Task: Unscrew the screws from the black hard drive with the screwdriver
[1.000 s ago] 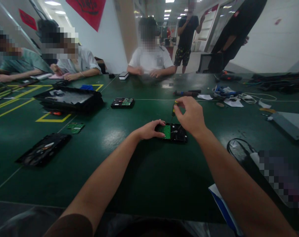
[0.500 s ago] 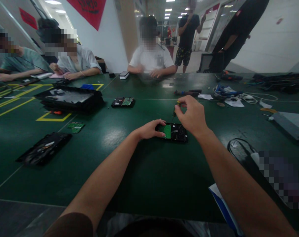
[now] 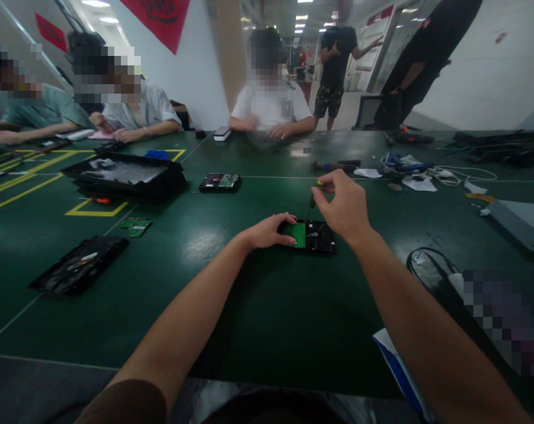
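A hard drive [image 3: 320,237] with a green circuit board [image 3: 299,234] on its left half lies flat on the table in front of me. My left hand [image 3: 273,229] grips its left end, thumb on the near side and fingers on the far side. Pinched in my right hand [image 3: 342,203] is a screwdriver [image 3: 311,203], slightly tilted, its tip down at the far edge of the board. Whether the tip sits in a screw is too small to tell.
Another hard drive [image 3: 220,182] lies farther back, and a black drive body [image 3: 80,265] and a loose green board [image 3: 136,227] lie to the left. A black tray [image 3: 129,176] stands behind them. Cables [image 3: 408,165] and pliers-like tools [image 3: 335,165] lie back right. Several people sit or stand opposite.
My hands, the hard drive and the screwdriver stay almost in place; the fingers of my right hand have shifted slightly on the handle. A standing person in the background has stretched out an arm.
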The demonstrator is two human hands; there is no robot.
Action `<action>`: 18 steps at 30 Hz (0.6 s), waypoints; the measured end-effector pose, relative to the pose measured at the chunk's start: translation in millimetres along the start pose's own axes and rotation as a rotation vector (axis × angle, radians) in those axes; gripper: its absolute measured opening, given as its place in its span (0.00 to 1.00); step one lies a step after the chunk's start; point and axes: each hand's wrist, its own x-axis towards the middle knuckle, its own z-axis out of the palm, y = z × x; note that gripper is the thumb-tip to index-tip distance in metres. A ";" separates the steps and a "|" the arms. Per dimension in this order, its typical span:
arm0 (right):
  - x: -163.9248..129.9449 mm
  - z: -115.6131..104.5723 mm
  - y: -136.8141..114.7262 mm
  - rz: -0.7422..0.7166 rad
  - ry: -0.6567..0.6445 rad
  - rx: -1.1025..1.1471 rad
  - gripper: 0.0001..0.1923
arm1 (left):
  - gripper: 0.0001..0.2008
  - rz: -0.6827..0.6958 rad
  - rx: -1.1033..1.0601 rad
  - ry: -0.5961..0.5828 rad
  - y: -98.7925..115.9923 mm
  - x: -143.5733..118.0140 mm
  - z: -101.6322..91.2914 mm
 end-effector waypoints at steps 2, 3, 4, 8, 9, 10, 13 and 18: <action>0.1 -0.8 -0.9 -0.013 -0.008 -0.006 0.05 | 0.34 -0.004 -0.002 -0.005 0.1 0.1 -0.1; 0.1 -1.4 -1.9 -0.026 -0.009 -0.014 0.05 | 0.34 -0.005 -0.005 -0.006 -0.2 0.2 0.0; 0.0 -2.0 -2.9 -0.039 -0.009 -0.021 0.04 | 0.34 -0.005 -0.006 -0.007 -0.6 0.4 0.2; -0.4 -2.2 -3.9 -0.057 -0.011 -0.023 0.05 | 0.33 0.000 -0.007 0.005 -1.3 0.6 1.0; -0.5 -1.7 -3.1 -0.045 -0.010 -0.018 0.06 | 0.33 -0.001 -0.007 0.006 -1.1 0.5 1.0; -0.6 -1.2 -2.0 -0.027 -0.009 -0.013 0.06 | 0.33 -0.002 -0.007 0.004 -0.7 0.4 0.9; -0.5 -0.7 0.2 0.017 -0.013 0.008 0.07 | 0.33 -0.003 0.006 -0.006 0.3 0.2 0.0; 0.0 -3.3 -4.1 -0.026 -0.021 -0.020 0.05 | 0.32 -0.008 0.009 -0.011 -0.3 0.4 -0.6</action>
